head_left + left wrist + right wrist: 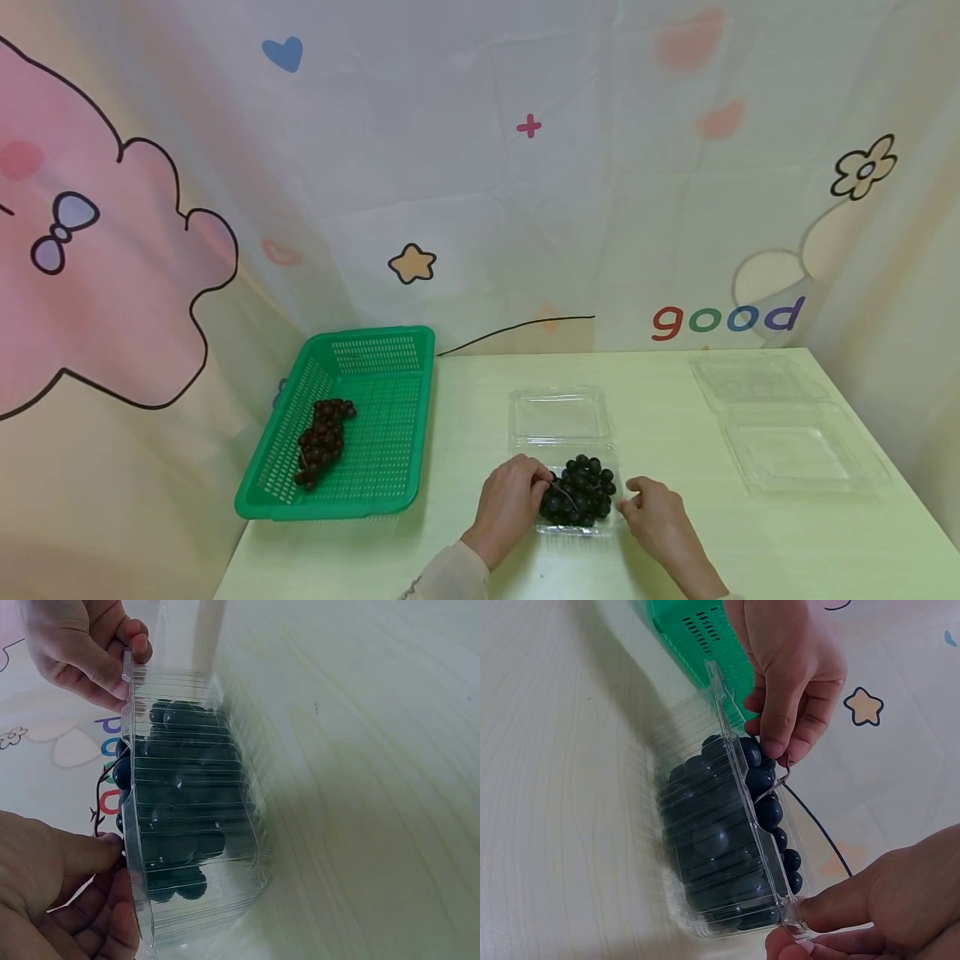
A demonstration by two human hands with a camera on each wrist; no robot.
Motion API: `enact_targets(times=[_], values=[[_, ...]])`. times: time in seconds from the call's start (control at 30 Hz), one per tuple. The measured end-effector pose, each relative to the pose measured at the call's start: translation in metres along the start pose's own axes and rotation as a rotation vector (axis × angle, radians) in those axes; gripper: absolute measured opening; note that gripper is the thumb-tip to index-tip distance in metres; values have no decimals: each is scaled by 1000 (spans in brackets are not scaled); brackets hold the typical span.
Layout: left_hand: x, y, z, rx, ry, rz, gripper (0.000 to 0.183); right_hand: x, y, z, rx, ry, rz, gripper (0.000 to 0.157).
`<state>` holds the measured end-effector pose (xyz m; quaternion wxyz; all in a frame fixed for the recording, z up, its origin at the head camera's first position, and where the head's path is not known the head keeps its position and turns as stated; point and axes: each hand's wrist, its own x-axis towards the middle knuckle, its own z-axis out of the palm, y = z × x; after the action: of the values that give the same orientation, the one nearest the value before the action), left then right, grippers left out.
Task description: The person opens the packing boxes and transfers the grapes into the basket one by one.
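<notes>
A bunch of dark grapes [581, 493] sits in the base of a clear plastic clamshell box [576, 531], whose lid [561, 417] is folded back away from me. At the bunch's left side my left hand [512, 504] pinches the thin brown stem [778, 782] between thumb and fingertips, just over the box's rim. On the opposite side my right hand [662, 518] pinches the corner of the rim with thumb and fingers, as the right wrist view shows. Through the ribbed wall [187, 922] several grapes show, some rising above the rim.
To the left stands a green plastic basket [390, 433] with a reddish-brown grape bunch [322, 442] inside. A second clear clamshell box [795, 450] lies unfolded at the right of the pale table [750, 550]. Behind hangs a printed curtain [450, 167].
</notes>
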<state>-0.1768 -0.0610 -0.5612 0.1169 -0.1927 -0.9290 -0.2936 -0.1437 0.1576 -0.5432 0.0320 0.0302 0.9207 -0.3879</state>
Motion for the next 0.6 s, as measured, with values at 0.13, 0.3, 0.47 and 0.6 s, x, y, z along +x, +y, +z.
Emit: enact_targets(times=[0.13,0.3,0.47,0.6], values=[[2,1,-1,-11,-11,0,12,0,0,0,3,8,-4,31],[5,1,0,-66,-25,21,13,0,1,1,-1,15,-9,30],[6,1,2,-63,-12,34,17,0,1,1,-6,13,-7,30],[6,0,4,-57,-1,48,20,1,1,1,-9,8,-4,30]])
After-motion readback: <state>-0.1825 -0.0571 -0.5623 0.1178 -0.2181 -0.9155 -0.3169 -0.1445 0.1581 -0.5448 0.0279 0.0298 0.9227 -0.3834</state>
